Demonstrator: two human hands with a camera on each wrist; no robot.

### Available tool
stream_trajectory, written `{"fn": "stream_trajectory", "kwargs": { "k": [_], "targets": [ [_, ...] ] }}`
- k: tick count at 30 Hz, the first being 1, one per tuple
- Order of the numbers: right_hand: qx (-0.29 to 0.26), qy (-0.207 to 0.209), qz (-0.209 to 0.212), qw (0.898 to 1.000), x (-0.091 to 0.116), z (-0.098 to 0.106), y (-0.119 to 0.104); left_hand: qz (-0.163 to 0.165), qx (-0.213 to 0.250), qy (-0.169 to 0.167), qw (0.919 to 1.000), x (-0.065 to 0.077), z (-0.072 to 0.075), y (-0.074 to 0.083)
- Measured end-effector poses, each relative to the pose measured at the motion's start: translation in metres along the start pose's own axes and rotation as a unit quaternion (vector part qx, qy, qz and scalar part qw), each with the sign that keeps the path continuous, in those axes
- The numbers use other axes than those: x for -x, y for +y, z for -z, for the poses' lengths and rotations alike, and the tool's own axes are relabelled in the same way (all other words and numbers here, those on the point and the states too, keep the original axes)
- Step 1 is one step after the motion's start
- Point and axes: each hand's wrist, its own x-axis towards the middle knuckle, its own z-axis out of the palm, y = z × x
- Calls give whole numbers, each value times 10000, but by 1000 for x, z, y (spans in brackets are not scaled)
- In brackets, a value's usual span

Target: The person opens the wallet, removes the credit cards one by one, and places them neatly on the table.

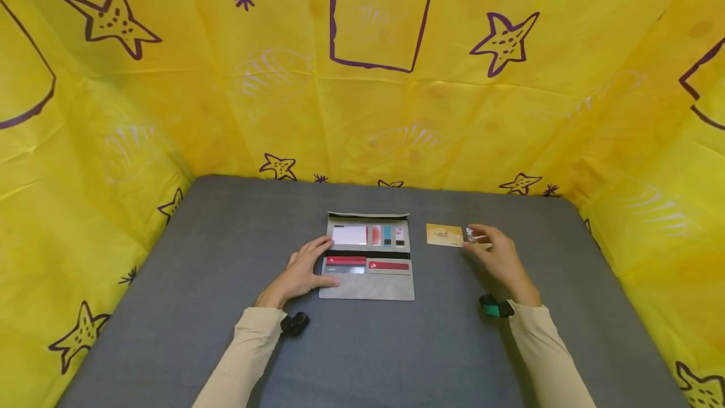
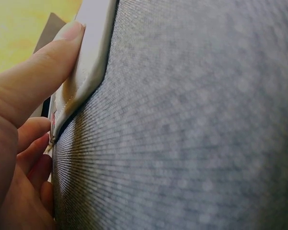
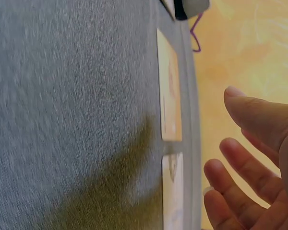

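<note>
An unfolded grey wallet point(image 1: 367, 287) lies on the table with a dark fold across its middle. A white card point(image 1: 349, 235) and several narrow coloured cards show in its upper panel, and two red-edged cards sit in lower slots. My left hand point(image 1: 303, 272) rests spread on the wallet's left side, its thumb point(image 2: 50, 64) pressing on the wallet's corner. To the right of the wallet lies a golden card point(image 1: 444, 235). Beside it, a pale card point(image 3: 173, 196) is partly covered by my right hand point(image 1: 498, 257) in the head view. That hand hovers, fingers apart, holding nothing.
Grey cloth covers the table point(image 1: 170, 332). A yellow curtain point(image 1: 362, 124) printed with starfish and fish stands along the back and both sides. Each wrist wears a small dark camera, the right camera point(image 1: 496, 307) having a green patch.
</note>
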Motion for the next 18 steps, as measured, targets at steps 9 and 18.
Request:
{"fn": "stream_trajectory", "kwargs": {
  "k": [9,18],
  "targets": [
    [-341,-92,190,9992,3,-17,-12,-22,10,8,10000,0,0,0],
    [-510,-282,232,9980,9,-39,-26,-1,41,7,10000,0,1,0]
  ]
}}
